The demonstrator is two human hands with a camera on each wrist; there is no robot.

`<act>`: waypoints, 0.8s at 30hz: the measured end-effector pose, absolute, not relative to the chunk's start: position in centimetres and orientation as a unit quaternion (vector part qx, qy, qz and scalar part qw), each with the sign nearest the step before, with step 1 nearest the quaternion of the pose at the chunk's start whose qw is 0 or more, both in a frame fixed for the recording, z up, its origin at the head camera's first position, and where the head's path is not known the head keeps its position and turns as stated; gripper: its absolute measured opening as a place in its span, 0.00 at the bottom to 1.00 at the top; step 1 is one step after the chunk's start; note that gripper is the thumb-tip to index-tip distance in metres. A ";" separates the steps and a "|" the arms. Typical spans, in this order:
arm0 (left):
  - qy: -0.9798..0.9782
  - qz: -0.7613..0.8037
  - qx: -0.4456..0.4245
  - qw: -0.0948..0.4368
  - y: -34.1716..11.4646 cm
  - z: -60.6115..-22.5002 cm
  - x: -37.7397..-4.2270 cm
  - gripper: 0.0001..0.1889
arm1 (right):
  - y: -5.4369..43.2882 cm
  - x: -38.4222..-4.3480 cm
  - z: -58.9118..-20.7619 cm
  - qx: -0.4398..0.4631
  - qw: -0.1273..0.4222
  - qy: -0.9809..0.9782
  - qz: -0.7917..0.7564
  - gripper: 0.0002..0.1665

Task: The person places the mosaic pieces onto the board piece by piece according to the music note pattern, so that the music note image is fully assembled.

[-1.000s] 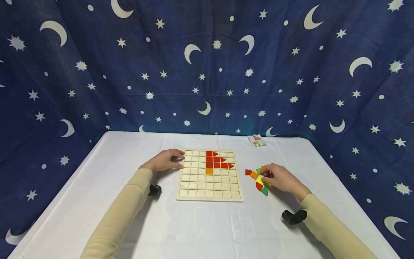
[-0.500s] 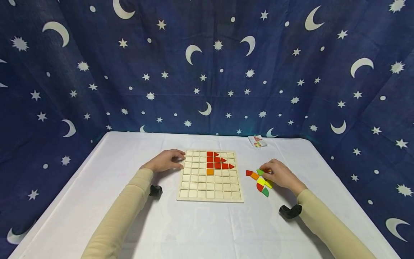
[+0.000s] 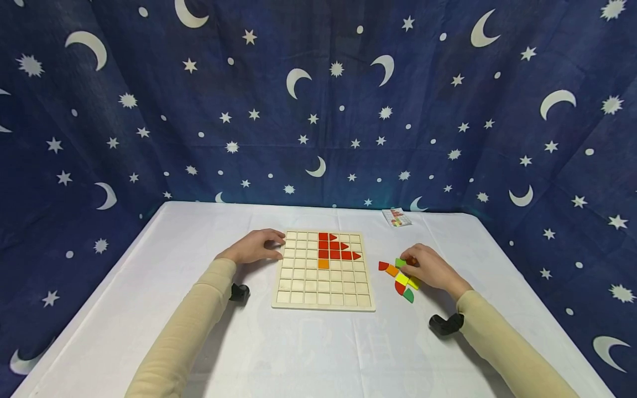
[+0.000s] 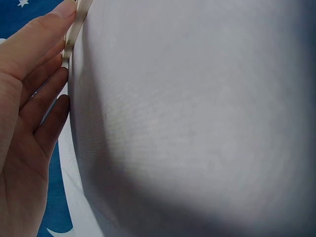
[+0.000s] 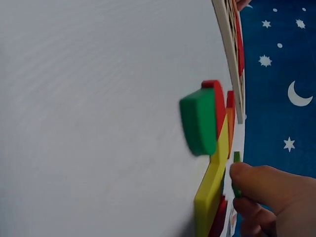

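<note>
- Nearest, two sleeves (image 3: 181, 331), cut off by the head view's lower edge; a black device (image 3: 446, 325) at each wrist.
- Dark green piece (image 3: 408, 296), blurred in the right wrist view, where it partly covers the red piece (image 3: 400, 288) beside it.
- Two yellow pieces (image 3: 401, 279); one is partly behind the right hand in the head view.
- Right hand (image 3: 429, 267), right of the board: thumb and finger pinch a light green piece (image 3: 400, 263), one end covered by the fingertips. Something orange shows behind them, its shape unreadable.
- Board (image 3: 303, 299), bearing red pieces and one orange square (image 3: 323, 264); only part shows in either wrist view.
- Left hand (image 3: 252, 246): unclenched, fingertips at the board's left edge; how firmly they press, cannot tell.
- Card (image 3: 397, 217), far edge of table (image 3: 209, 215); print too small to make out.
- Backdrop (image 3: 269, 72), moons and stars, running out of frame.
</note>
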State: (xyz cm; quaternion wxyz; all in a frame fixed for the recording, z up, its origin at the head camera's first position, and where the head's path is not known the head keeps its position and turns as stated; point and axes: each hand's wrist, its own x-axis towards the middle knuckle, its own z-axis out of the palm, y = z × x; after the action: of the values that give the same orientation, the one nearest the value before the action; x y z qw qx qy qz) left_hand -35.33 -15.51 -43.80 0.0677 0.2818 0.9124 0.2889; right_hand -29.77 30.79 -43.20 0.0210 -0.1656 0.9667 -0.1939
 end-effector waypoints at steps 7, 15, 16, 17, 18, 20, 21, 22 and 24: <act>0.912 0.290 0.282 0.071 -15.5 -43.8 -35.4 0.23 | 28.3 -30.1 -42.5 -0.169 0.018 0.961 -0.219 0.18; 0.914 0.285 0.281 0.067 -15.6 -43.9 -35.6 0.23 | 22.2 -29.3 -41.8 -0.263 -0.012 0.941 -0.211 0.16; 0.915 0.284 0.279 0.068 -15.6 -43.9 -35.6 0.23 | 21.4 -29.2 -41.8 -0.277 -0.011 0.938 -0.209 0.16; 0.915 0.283 0.279 0.068 -15.6 -44.0 -35.6 0.24 | 20.7 -29.1 -41.8 -0.291 -0.010 0.934 -0.205 0.16; 0.915 0.283 0.278 0.070 -15.6 -44.0 -35.6 0.24 | 19.9 -29.0 -41.8 -0.301 -0.005 0.932 -0.203 0.16; 0.915 0.283 0.277 0.073 -15.6 -44.0 -35.6 0.24 | 18.6 -28.9 -41.8 -0.318 0.002 0.927 -0.198 0.16; 0.915 0.284 0.277 0.074 -15.6 -44.0 -35.6 0.24 | 18.0 -28.8 -41.9 -0.327 0.003 0.925 -0.194 0.16; 0.914 0.284 0.279 0.074 -15.6 -43.9 -35.6 0.24 | 17.5 -28.7 -41.9 -0.335 0.002 0.922 -0.191 0.16; 0.914 0.285 0.279 0.075 -15.6 -43.9 -35.6 0.24 | 16.5 -28.7 -42.1 -0.345 0.000 0.920 -0.186 0.15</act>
State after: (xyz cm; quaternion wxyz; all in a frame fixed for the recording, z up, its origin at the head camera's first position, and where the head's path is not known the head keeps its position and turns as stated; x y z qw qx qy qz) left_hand -35.58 -15.58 -43.90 0.0747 0.2791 0.9141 0.2846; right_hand -28.68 16.54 -42.08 0.0001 -0.3450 0.9199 -0.1864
